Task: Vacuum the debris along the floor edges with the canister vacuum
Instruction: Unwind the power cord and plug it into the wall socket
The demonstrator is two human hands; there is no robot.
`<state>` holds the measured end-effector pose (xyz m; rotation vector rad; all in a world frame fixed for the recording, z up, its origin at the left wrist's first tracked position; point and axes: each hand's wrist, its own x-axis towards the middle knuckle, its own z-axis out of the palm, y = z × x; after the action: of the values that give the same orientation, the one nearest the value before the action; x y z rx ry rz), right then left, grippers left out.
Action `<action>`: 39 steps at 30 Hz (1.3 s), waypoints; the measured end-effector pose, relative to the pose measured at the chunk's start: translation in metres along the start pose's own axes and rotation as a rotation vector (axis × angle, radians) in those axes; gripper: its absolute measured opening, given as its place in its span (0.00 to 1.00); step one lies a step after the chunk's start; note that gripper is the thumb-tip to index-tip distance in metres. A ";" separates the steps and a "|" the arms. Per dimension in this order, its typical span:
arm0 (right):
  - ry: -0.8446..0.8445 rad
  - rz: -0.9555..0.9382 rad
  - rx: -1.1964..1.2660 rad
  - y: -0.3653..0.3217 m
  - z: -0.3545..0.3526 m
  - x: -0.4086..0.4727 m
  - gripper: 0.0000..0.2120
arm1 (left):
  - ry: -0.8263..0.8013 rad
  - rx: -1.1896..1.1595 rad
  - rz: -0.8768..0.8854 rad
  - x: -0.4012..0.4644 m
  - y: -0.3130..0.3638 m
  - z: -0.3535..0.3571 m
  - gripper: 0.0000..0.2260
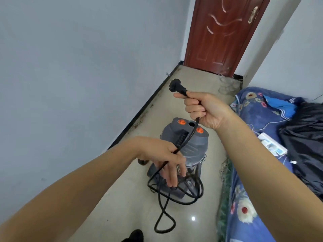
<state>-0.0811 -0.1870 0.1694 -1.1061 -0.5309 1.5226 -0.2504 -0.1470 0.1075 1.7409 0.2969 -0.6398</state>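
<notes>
- Vacuum (184,140): grey canister with two orange knobs on top, standing on the floor between the left wall and the bed, below both hands.
- Cord (187,137): black, running from the right fist down across the vacuum's top to the left hand, then falling in loose loops over the vacuum's lower part and onto the floor.
- Plug (176,87): black, sticking up and to the left just above the right fist.
- Right hand (201,109): raised, fingers curled tight round the cord just below the plug.
- Left hand (164,158): lower, in front of the vacuum; cord passing through it between thumb and fingers, fingers pointing down and nearly straight; grip unclear, cannot tell whether pinched or merely draped.
- Floor (132,206): pale glossy tile, with dirt and debris (141,117) along the dark skirting at the foot of the left wall.
- Bed (248,198): on the right, blue flowered cover; a dark garment (305,145) and a small white box (272,144) lying on it.
- Door (223,34): reddish-brown, shut, at the far end.
</notes>
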 end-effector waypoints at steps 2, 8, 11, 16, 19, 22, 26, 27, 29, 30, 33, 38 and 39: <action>-0.068 0.036 -0.033 0.000 -0.002 -0.007 0.14 | 0.036 -0.054 0.034 -0.009 0.010 0.018 0.17; -0.106 0.042 -0.168 0.021 -0.020 -0.024 0.14 | 0.148 -0.611 0.240 0.006 0.003 0.096 0.17; -0.156 0.069 -0.244 0.048 -0.011 -0.022 0.14 | 0.516 -0.693 0.191 0.006 -0.033 0.124 0.18; -0.354 0.181 -0.281 0.103 0.039 -0.016 0.16 | 0.884 -0.806 0.035 -0.016 -0.099 0.186 0.15; -0.465 0.219 -0.343 0.135 0.080 -0.017 0.16 | 0.942 -0.916 -0.041 -0.019 -0.125 0.225 0.18; -0.563 0.228 -0.397 0.167 0.120 -0.018 0.14 | 0.969 -0.948 -0.079 -0.025 -0.138 0.251 0.22; -0.637 0.290 -0.362 0.199 0.167 -0.006 0.12 | 1.166 -0.908 -0.188 -0.046 -0.165 0.262 0.22; -0.642 0.328 -0.355 0.207 0.178 0.000 0.11 | 1.209 -0.894 -0.223 -0.053 -0.174 0.262 0.20; -0.647 0.403 -0.355 0.225 0.199 0.014 0.10 | 1.259 -0.845 -0.297 -0.068 -0.196 0.258 0.16; -0.647 0.429 -0.362 0.236 0.210 0.022 0.10 | 1.269 -0.807 -0.333 -0.075 -0.208 0.254 0.14; -0.625 0.467 -0.388 0.270 0.237 0.046 0.10 | 1.290 -0.684 -0.436 -0.096 -0.246 0.237 0.12; -0.592 0.509 -0.328 0.313 0.275 0.086 0.07 | 1.296 -0.650 -0.539 -0.122 -0.305 0.200 0.12; -0.584 0.521 -0.313 0.320 0.280 0.095 0.06 | 1.303 -0.668 -0.543 -0.124 -0.315 0.193 0.10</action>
<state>-0.4786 -0.1202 0.0038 -1.0745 -0.9534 2.3036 -0.5638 -0.2293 -0.1081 1.1684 1.6993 0.3331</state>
